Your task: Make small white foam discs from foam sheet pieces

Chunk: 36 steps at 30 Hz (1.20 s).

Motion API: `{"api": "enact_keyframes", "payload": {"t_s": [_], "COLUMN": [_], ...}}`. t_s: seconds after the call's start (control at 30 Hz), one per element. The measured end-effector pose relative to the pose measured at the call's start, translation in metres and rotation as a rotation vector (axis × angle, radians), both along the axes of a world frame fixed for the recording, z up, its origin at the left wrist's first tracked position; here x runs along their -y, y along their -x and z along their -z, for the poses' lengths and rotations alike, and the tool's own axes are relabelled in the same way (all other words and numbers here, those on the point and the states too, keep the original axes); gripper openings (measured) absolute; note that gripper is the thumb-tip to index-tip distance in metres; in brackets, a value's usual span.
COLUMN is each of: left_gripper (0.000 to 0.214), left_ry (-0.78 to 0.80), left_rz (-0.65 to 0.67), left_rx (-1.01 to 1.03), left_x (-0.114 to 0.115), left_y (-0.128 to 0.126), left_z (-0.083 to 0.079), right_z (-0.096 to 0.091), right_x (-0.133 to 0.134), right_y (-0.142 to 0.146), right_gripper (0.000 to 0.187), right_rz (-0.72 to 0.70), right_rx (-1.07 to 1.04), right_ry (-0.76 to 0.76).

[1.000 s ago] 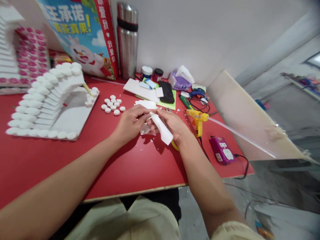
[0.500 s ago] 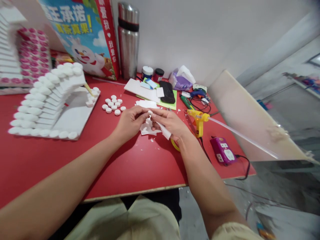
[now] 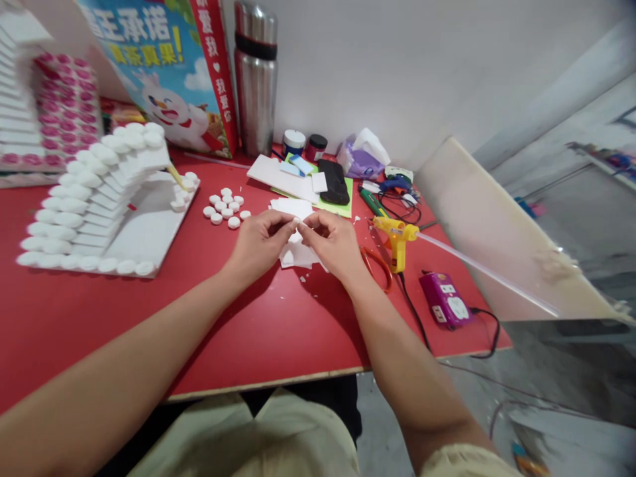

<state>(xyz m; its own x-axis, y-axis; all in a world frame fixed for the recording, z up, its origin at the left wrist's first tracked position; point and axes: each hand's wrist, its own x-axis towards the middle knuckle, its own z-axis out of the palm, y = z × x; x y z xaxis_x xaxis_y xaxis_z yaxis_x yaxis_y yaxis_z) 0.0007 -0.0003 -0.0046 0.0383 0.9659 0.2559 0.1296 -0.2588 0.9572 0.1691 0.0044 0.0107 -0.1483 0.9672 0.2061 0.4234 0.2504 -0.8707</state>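
My left hand (image 3: 261, 242) and my right hand (image 3: 334, 244) meet fingertip to fingertip over the red table (image 3: 149, 311), both pinching a small white foam piece (image 3: 299, 225). Under them lie white foam scraps (image 3: 296, 255). Orange-handled scissors (image 3: 377, 265) lie just right of my right hand. A yellow glue gun (image 3: 396, 237) stands beyond the scissors. Several small white foam discs (image 3: 223, 207) lie behind my left hand.
A white foam stepped model (image 3: 106, 199) sits at the left. At the back stand a steel flask (image 3: 255, 79), a colourful box (image 3: 163, 66), two small jars (image 3: 303, 144) and a green mat (image 3: 328, 199) with foam sheets. A purple power strip (image 3: 444, 299) lies at the right edge.
The long white foam strip my right hand held is gone from view. Both hands have closed into a pinch on a small piece. The scissors now show beside my right hand.
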Motion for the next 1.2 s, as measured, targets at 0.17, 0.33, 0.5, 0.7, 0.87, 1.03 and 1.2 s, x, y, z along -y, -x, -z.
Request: {"api": "enact_keyframes", "payload": {"t_s": [0.17,0.33,0.5,0.7,0.87,1.03,1.2], "left_gripper": [0.018,0.019,0.016,0.014,0.017,0.018,0.019], "left_ry": [0.021,0.101,0.114,0.236,0.208,0.102,0.063], "left_rz": [-0.009,0.004,0.03,0.039,0.047,0.092,0.132], "left_rx": [0.02,0.058,0.097,0.227,0.192,0.099,0.071], "left_x": [0.0,-0.001,0.0,0.001,-0.003,-0.005,-0.005], "left_y": [0.0,0.001,0.0,-0.002,0.003,0.005,0.005], "left_z": [0.001,0.0,-0.002,-0.004,0.003,0.0,-0.001], "right_z": [-0.001,0.002,-0.003,-0.011,-0.01,-0.016,-0.019], "right_x": [0.001,-0.002,-0.001,0.008,0.005,-0.002,-0.002], "right_y": [0.001,-0.001,-0.003,0.001,0.0,-0.004,-0.006], "right_gripper": [0.02,0.019,0.018,0.01,0.015,0.02,0.009], "right_rz": [0.019,0.008,-0.064,0.018,-0.035,-0.066,-0.061], "right_rx": [0.053,-0.007,-0.201,0.226,0.025,-0.528,-0.631], "right_ry": [-0.01,0.042,0.276,-0.059,0.069,0.635,0.726]}}
